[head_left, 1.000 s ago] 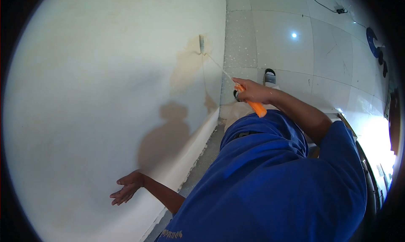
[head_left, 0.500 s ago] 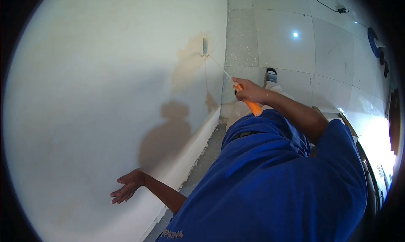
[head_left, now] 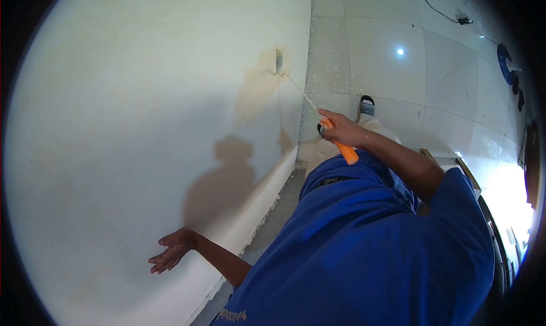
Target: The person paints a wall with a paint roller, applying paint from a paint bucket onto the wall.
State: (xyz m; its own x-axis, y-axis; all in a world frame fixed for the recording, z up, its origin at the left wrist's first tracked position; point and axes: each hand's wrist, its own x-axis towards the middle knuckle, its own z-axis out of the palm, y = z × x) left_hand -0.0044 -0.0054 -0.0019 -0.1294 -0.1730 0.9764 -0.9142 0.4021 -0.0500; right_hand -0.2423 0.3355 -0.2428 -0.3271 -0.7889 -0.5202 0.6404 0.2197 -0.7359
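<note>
My right hand (head_left: 343,128) is wrapped round the orange handle (head_left: 347,152) of a paint roller. A thin wire frame runs from the handle up to the small roller head (head_left: 278,61), which is against the pale wall (head_left: 114,127). Around and below the head lies a damp-looking beige patch (head_left: 250,93). At the lower left, my left hand (head_left: 172,250) is held beside the wall with its fingers apart and nothing in it. Whether it touches the wall I cannot tell.
Pale floor tiles (head_left: 387,58) with white specks meet the wall along a rough edge. My sandalled foot (head_left: 367,104) is on them. A black cable with a plug (head_left: 465,21) lies at the upper right. A wooden-edged object (head_left: 469,172) stands beside my right arm.
My right hand and the handle have shifted slightly down and right in view. The roller head appears slightly further right and a little higher. My left hand has hardly moved.
</note>
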